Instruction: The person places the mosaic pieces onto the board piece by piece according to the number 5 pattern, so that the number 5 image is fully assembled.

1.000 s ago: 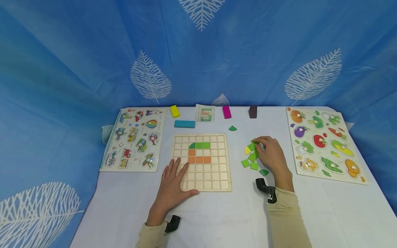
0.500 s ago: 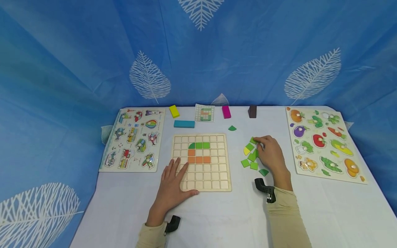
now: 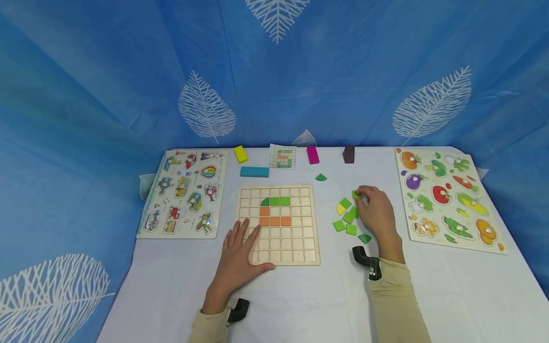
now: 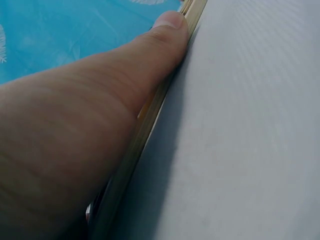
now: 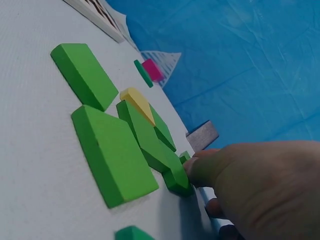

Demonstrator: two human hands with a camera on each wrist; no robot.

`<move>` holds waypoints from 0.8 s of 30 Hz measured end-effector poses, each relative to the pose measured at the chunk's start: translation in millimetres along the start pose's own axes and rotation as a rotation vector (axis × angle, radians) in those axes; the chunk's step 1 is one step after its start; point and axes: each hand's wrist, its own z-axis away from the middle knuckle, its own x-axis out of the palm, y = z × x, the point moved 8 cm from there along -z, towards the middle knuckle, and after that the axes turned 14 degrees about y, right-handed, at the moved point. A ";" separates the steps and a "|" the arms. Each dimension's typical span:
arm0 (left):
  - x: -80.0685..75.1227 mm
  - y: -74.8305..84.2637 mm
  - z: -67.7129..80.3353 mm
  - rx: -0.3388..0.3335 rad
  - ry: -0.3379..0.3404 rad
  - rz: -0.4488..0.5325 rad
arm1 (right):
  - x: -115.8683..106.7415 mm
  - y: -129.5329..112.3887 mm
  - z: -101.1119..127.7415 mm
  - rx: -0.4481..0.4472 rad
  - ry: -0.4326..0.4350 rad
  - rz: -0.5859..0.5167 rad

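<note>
The right hand lay on the white bench beside a loose cluster of green tiles, its fingertips curled round one small green tile at the far edge of that cluster. In the right wrist view the same green tile sat low against the bench, touching its neighbours, with the fingers closed on it (whether it had left the surface cannot be told). A yellow tile lay among the green ones, and a darker green quarter-round piece sat just beside the wrist.

The left hand rested flat, fingers straight and spread, on the near left corner of the wooden grid board, its thumb pressed along the board's edge. Green and orange tiles filled some cells in the board's upper middle.

A pattern card lay at the back of the bench.
</note>
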 end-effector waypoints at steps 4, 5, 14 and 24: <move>-0.5 0.6 -0.1 -0.006 -0.008 0.003 | 1.5 0.5 -0.2 -0.004 -0.024 0.015; -0.8 0.8 -0.2 -0.005 -0.008 0.003 | 2.0 0.6 -0.2 -0.006 -0.030 0.018; -1.2 1.9 0.4 -0.003 -0.003 0.011 | 3.1 3.3 -0.5 0.015 -0.060 0.003; -1.6 1.4 0.2 0.001 0.000 0.000 | 12.1 -30.2 -3.7 -0.045 -0.085 -0.071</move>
